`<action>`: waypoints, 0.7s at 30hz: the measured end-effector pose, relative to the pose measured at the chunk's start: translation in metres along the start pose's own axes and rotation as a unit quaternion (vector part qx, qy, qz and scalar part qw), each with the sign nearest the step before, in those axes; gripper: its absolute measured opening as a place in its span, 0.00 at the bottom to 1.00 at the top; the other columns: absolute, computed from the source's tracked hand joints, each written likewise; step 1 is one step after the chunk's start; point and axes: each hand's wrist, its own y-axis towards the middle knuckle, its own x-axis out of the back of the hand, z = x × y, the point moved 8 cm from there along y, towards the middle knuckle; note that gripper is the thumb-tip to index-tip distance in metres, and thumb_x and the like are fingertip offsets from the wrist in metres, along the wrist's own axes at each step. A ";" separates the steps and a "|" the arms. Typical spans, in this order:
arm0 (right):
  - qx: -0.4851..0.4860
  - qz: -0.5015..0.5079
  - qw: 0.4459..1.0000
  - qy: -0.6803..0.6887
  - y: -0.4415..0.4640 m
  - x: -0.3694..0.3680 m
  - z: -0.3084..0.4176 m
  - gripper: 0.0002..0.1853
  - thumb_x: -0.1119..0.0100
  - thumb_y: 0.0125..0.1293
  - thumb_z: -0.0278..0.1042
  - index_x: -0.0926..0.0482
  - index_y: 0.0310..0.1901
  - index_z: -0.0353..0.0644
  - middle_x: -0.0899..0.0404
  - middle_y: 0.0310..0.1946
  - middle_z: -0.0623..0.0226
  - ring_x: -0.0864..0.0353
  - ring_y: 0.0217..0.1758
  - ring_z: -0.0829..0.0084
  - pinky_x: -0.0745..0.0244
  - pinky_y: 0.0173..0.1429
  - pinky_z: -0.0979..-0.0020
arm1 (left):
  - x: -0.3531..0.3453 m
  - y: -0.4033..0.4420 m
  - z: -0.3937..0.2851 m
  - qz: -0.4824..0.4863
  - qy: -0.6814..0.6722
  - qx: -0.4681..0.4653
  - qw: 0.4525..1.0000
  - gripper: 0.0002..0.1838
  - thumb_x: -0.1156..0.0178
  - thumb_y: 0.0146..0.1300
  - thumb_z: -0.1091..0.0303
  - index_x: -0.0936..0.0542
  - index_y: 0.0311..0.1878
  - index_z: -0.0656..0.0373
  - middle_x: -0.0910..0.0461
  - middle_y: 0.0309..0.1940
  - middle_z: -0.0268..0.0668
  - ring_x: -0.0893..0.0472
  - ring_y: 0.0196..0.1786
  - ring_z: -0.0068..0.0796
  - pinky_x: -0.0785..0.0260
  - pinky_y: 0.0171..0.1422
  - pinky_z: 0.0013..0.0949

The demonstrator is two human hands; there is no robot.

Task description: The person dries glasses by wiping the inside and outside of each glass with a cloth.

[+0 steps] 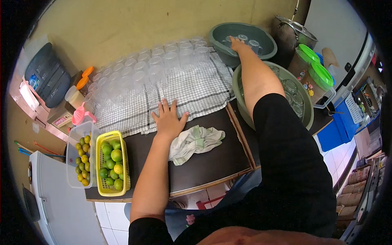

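Observation:
My left hand lies with its fingers spread at the front edge of a checkered cloth, holding nothing. Rows of upside-down clear glasses stand on that cloth against the wall. Just right of my left wrist is a crumpled pale rag. My right hand reaches into the dark green basin, at a glass mug beside other glass mugs; its fingers are bent, and their grip is too small to make out. Below my right forearm, a lighter green basin holds more glass mugs.
At the left are a yellow basket of green limes, a clear container of small citrus, a pink funnel and a blue water bottle. At the right stand a metal pot and green-lidded containers.

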 end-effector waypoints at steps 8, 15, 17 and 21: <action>0.061 -0.053 0.994 -0.080 -0.041 0.032 0.025 0.44 0.27 0.61 0.48 0.33 0.80 0.68 0.47 0.87 0.69 0.42 0.85 0.44 0.41 0.79 0.29 | 0.002 -0.002 0.000 -0.008 -0.004 -0.003 1.000 0.45 0.50 0.74 0.31 0.37 0.84 0.53 0.49 0.86 0.61 0.50 0.87 0.63 0.62 0.82 0.80; 0.115 0.015 0.989 -0.089 0.049 -0.009 -0.002 0.30 0.32 0.66 0.39 0.25 0.71 0.53 0.26 0.74 0.51 0.26 0.74 0.41 0.28 0.72 0.38 | -0.001 -0.001 0.001 -0.020 -0.003 -0.007 1.000 0.45 0.50 0.74 0.30 0.37 0.84 0.52 0.48 0.85 0.61 0.49 0.87 0.63 0.62 0.82 0.81; 0.133 0.069 0.983 -0.104 0.062 -0.028 -0.001 0.32 0.32 0.67 0.36 0.27 0.74 0.50 0.23 0.72 0.50 0.25 0.75 0.41 0.27 0.73 0.42 | -0.002 0.000 0.002 -0.018 -0.006 -0.005 1.000 0.45 0.50 0.74 0.30 0.37 0.84 0.52 0.48 0.85 0.61 0.50 0.87 0.63 0.62 0.82 0.81; 0.054 -0.054 0.995 0.065 0.030 0.012 -0.011 0.30 0.32 0.65 0.39 0.23 0.69 0.43 0.20 0.69 0.46 0.21 0.72 0.44 0.27 0.74 0.47 | -0.004 0.001 0.003 -0.012 0.013 0.000 1.000 0.46 0.52 0.74 0.28 0.39 0.85 0.49 0.48 0.86 0.58 0.50 0.88 0.62 0.61 0.82 0.79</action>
